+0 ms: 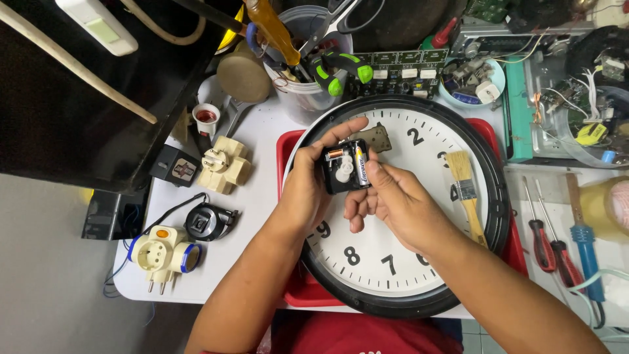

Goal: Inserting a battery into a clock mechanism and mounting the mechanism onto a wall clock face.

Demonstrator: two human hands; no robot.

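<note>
A big round wall clock [400, 262] lies face up on a red tray [288, 147]. Above its dial both hands grasp a small black clock motor [343, 167] holding a battery [360, 166]. A steady pinch would keep the battery seated. Left hand [308, 180] curls round it; right hand [393, 196] presses thumb on.

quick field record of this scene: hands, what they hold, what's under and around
left hand: grips the black clock movement from its left side
right hand: thumb on the battery in the movement
under hands: round wall clock, white face, black rim, on a red tray
on clock face: paintbrush
left of tray: plug adapters
right of tray: red-handled screwdrivers
</note>
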